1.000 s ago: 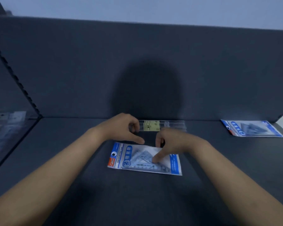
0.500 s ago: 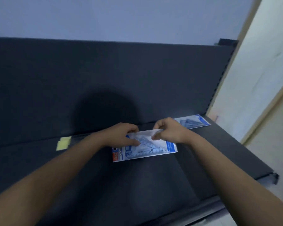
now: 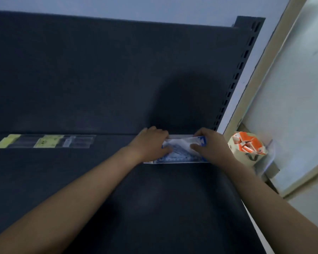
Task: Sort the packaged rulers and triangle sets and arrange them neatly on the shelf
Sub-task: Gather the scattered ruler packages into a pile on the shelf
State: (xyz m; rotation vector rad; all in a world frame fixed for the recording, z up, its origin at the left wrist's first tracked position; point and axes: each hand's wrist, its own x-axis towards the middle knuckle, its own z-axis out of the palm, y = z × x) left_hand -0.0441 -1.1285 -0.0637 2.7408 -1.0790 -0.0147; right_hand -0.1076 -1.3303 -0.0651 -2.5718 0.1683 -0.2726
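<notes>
Shelf decking carries the work. Left hand and right hand each pinch one end of the triangle set packet, lying rear right. Uneven pressure may crease or skew it. Ruler packets lie rear left.

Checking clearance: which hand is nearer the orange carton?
Right. The right hand sits just left of the orange carton; the left hand is farther left, across the triangle pack.
</notes>
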